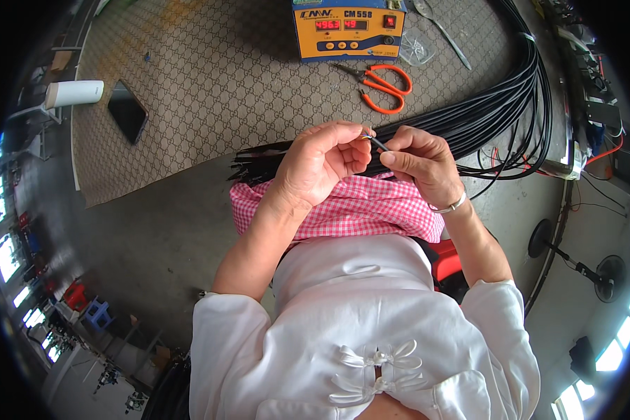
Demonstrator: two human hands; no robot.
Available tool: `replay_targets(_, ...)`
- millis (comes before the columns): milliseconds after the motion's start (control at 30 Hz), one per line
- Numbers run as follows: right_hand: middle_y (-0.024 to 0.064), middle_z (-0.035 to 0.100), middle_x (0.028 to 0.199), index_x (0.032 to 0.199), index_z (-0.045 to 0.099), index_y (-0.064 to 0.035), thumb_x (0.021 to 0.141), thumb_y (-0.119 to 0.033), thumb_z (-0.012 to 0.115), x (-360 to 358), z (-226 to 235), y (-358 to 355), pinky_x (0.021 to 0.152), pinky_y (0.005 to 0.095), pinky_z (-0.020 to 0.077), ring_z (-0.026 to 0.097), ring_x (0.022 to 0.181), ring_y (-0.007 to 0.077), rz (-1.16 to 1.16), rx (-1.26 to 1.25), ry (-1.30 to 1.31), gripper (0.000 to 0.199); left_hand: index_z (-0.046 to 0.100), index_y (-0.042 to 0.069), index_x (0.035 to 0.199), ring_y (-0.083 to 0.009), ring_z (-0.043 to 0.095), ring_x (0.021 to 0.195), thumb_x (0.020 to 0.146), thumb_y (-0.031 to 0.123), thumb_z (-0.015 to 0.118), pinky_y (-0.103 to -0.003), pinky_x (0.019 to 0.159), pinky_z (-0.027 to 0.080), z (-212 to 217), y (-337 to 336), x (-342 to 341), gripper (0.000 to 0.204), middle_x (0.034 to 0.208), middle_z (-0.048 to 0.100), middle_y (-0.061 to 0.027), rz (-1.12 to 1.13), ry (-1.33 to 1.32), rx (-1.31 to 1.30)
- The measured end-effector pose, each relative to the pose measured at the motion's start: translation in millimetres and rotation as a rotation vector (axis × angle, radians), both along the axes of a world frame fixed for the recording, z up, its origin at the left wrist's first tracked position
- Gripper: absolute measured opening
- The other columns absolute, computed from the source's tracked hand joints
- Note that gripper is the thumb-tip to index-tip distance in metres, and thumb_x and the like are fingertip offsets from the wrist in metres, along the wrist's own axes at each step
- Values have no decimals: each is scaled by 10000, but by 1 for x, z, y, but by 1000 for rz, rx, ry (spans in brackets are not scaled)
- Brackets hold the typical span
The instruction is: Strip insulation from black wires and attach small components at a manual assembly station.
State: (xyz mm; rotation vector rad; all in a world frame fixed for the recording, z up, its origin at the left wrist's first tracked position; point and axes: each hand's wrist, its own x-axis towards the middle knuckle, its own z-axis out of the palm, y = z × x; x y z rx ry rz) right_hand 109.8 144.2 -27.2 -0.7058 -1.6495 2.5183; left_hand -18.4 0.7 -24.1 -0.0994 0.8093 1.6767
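Observation:
A black cable point(379, 144) is pinched near its end between the thumb and fingers of my right hand point(427, 157). From its end, thin coloured wires point(365, 136) stick out. My left hand point(315, 157) has its thumb and forefinger closed on these wires, its other fingers curled with the palm turned up. Both hands are above the near table edge, over a thick bundle of black cables point(483, 115) that runs from in front of me to the far right. Just beyond my hands lie orange-handled scissors point(385, 87).
A yellow and blue control box point(346, 31) with a red display stands at the back, beside a small clear plastic bag point(416, 47) and a metal spoon point(443, 31). On the table's left are a dark phone point(127, 112) and a white cup point(75, 93). Pink checked cloth point(357, 210) covers my lap.

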Motion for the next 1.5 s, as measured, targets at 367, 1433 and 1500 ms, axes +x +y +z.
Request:
replay_targets(367, -38, 551, 701, 845, 615, -30, 759, -27, 658, 1, 2, 9, 495, 139, 374, 466, 584, 15, 0, 79, -33, 96, 585, 2, 929, -140, 565, 701, 851, 173, 516, -267, 654, 465, 1, 2, 3, 200, 777, 595, -54, 31, -45, -19)
replay_targets(1433, 28, 534, 625, 925, 583, 4, 855, -136, 558, -17, 27, 40, 392, 160, 300, 407, 454, 49, 74, -176, -41, 158, 573, 19, 874, -165, 575, 689, 877, 219, 491, -289, 660, 486, 13, 27, -13, 216, 781, 599, -80, 19, -15, 107)
replay_targets(1500, 28, 533, 622, 928, 581, 3, 857, -142, 556, -17, 27, 39, 394, 165, 307, 405, 449, 51, 88, -188, -43, 163, 571, 24, 857, -171, 579, 673, 873, 214, 499, -292, 653, 490, 14, 28, -12, 204, 773, 600, -83, 16, -29, 102)
